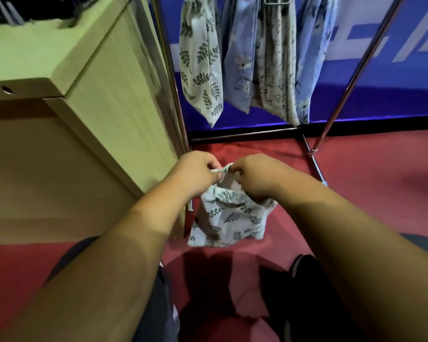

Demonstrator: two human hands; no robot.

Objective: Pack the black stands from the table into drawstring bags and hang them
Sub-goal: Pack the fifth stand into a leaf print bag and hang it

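2 bare forearms [114, 255]; dark grey trousers [158, 317] over 2 knees; 1 black shoe [307, 280], lower right.

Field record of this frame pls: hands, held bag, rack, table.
held bag: leaf print, hangs over the red floor; contents not visible
left hand: pinches its gathered mouth
right hand: pinches the same mouth, other side
rack: metal; several hanging bags on it, leftmost also leaf print
table: light wood, left of the rack
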